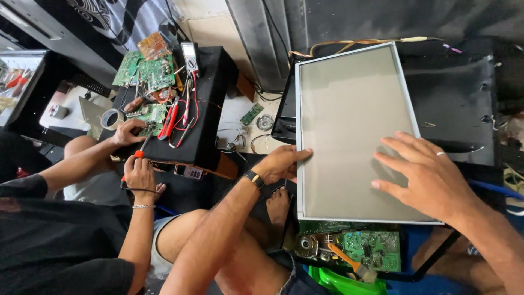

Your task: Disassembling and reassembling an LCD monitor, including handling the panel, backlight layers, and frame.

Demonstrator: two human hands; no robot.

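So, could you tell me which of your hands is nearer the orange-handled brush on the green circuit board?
Right hand, flat on the grey panel above the brush; left hand grips the panel's left edge.

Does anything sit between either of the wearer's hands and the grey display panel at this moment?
Nothing visible does. The left hand already grips the left edge of the display panel, and the right hand lies flat on its lower right face. The co-worker's hands are off to the left at a circuit board, away from the panel.
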